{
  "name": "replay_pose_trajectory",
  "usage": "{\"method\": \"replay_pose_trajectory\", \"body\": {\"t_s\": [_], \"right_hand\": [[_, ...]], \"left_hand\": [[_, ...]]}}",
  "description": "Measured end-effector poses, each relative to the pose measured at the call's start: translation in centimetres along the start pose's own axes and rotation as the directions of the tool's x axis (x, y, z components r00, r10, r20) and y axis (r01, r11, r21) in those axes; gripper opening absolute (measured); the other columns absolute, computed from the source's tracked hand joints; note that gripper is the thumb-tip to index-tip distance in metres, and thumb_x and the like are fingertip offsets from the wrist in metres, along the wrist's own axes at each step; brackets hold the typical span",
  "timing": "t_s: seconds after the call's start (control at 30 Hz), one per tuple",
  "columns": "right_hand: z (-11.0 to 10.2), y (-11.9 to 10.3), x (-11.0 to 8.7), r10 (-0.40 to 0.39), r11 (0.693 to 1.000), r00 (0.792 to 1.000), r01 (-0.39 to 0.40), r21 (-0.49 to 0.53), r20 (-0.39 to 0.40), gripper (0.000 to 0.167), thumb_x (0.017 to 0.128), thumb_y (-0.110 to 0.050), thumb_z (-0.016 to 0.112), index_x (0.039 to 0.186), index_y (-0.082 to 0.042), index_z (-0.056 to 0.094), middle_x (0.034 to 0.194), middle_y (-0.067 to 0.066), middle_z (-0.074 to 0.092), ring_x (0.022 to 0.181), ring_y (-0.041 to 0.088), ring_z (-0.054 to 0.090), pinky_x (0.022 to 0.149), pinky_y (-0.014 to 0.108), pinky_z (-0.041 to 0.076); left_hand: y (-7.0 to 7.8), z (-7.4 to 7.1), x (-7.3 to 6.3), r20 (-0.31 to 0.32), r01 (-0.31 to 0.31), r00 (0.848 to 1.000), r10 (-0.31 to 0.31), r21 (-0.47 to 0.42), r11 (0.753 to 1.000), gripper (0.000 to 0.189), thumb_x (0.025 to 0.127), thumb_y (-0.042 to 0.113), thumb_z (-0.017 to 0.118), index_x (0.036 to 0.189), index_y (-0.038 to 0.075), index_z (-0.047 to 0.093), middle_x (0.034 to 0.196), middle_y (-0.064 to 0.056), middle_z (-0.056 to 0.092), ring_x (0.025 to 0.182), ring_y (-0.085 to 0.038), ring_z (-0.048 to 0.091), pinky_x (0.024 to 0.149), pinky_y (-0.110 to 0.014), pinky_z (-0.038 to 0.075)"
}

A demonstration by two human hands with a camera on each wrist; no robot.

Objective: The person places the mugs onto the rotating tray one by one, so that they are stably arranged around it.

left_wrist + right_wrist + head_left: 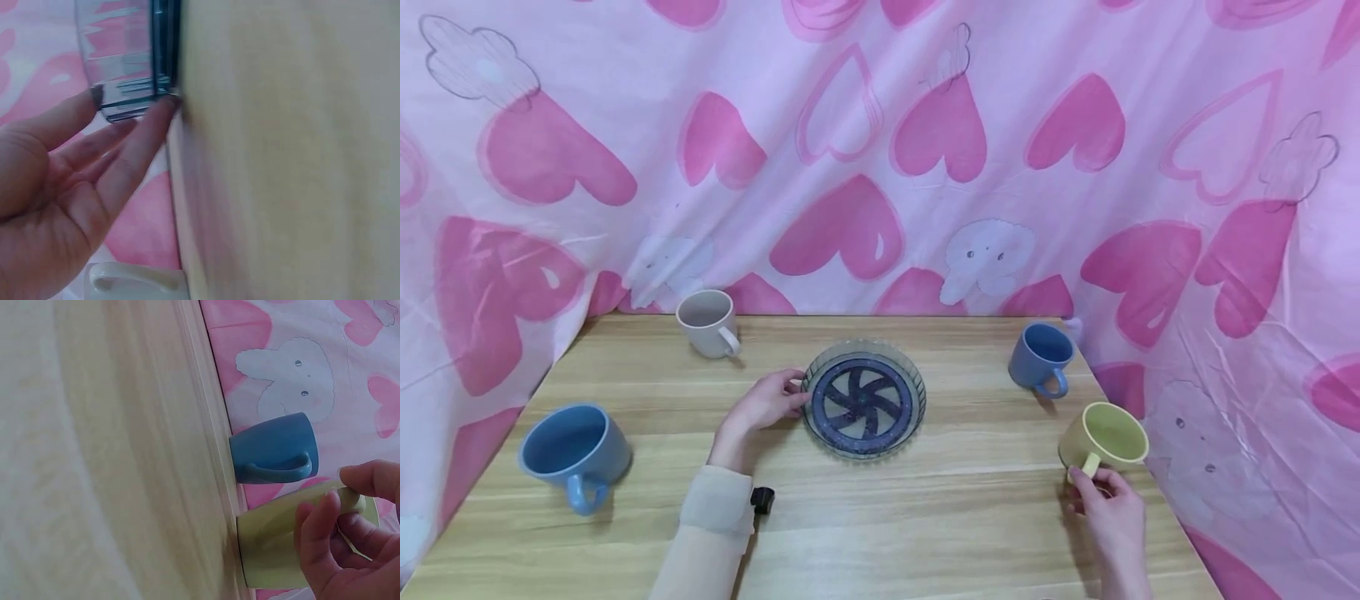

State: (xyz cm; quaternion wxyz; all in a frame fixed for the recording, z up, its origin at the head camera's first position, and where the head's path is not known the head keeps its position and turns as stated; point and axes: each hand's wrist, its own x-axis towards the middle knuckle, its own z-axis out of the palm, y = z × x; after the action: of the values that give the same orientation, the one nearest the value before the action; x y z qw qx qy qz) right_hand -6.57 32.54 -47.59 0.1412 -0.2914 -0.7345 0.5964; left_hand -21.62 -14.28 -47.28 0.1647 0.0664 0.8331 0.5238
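A round clear glass dish [808, 429] with a dark pinwheel pattern inside stands mid-table. My left hand [767, 402] holds its left edge. In the left wrist view, the thumb is at the dish's [119, 62] rim and a fingertip reaches its base. On the right, my right hand [1112, 508] pinches the handle of a yellow mug [1075, 442], which is upright. The right wrist view shows thumb and fingers around the handle of this mug [269, 544]. A smaller blue mug [1037, 358] stands just behind the yellow one.
At the left of the wooden table [880, 533] is a wide blue mug [613, 450], handle toward me. A white mug [707, 333] stands at the back left. Pink heart-patterned cloth [722, 233] hangs along the back and sides. Something small and black [763, 500] is at the left cuff.
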Motion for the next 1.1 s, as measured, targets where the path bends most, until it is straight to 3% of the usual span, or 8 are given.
{"method": "replay_pose_trajectory", "body": {"t_s": [0.17, 0.43, 0.63, 0.8, 1.1], "right_hand": [[0.0, -0.2, -0.1, -0.007, 0.998, 1.0, 0.006, -0.058, -0.021, 0.018, 0.09, -0.006, 0.069, 0.099, 0.008, 0.059, 0.074, 0.003, 0.064, 0.059, 0.013, 0.063, 0.055, 0.025, 0.056], [0.0, 0.4, -0.5, -0.065, 0.985, 0.988, 0.041, -0.169, -0.141, 0.019, 0.086, -0.008, 0.069, 0.096, 0.008, 0.065, 0.068, 0.0, 0.067, 0.051, 0.011, 0.064, 0.052, 0.019, 0.053], [-0.9, 0.4, -0.2, -0.071, 0.996, 0.977, 0.06, -0.061, -0.202, 0.011, 0.085, -0.003, 0.067, 0.09, 0.006, 0.069, 0.061, -0.006, 0.065, 0.047, 0.008, 0.062, 0.05, 0.015, 0.052], [-1.7, 0.3, 0.0, -0.038, 0.999, 0.982, 0.041, 0.013, -0.185, 0.005, 0.084, 0.0, 0.067, 0.08, 0.002, 0.069, 0.06, -0.002, 0.066, 0.047, 0.009, 0.063, 0.051, 0.014, 0.052], [0.0, -1.7, -0.3, -0.064, 0.998, 0.996, 0.063, -0.005, -0.065, 0.013, 0.085, -0.001, 0.069, 0.09, 0.01, 0.067, 0.065, -0.001, 0.067, 0.053, 0.01, 0.064, 0.055, 0.017, 0.053]], "left_hand": [[-0.2, 0.2, -0.1, 0.008, -0.02, 1.0, 0.02, 0.043, 0.999, 0.047, 0.096, 0.001, 0.059, 0.137, -0.014, 0.042, 0.11, -0.027, 0.061, 0.089, -0.031, 0.067, 0.08, -0.04, 0.057], [0.0, 0.1, -0.3, -0.002, -0.041, 0.999, 0.042, 0.162, 0.986, 0.046, 0.096, 0.003, 0.06, 0.136, -0.013, 0.044, 0.109, -0.025, 0.063, 0.086, -0.028, 0.067, 0.08, -0.039, 0.057], [0.2, 0.4, -0.2, 0.007, -0.054, 0.999, 0.054, 0.178, 0.983, 0.047, 0.096, 0.003, 0.059, 0.137, -0.014, 0.042, 0.108, -0.024, 0.063, 0.085, -0.028, 0.067, 0.079, -0.037, 0.057], [0.2, 0.7, -0.2, 0.001, -0.031, 1.0, 0.032, 0.175, 0.984, 0.048, 0.096, 0.004, 0.059, 0.138, -0.012, 0.042, 0.107, -0.022, 0.063, 0.085, -0.028, 0.067, 0.08, -0.037, 0.056], [0.3, 0.3, -0.3, -0.005, -0.075, 0.997, 0.077, 0.193, 0.978, 0.046, 0.097, 0.003, 0.058, 0.136, -0.014, 0.043, 0.107, -0.025, 0.063, 0.083, -0.027, 0.066, 0.077, -0.037, 0.057]]}}
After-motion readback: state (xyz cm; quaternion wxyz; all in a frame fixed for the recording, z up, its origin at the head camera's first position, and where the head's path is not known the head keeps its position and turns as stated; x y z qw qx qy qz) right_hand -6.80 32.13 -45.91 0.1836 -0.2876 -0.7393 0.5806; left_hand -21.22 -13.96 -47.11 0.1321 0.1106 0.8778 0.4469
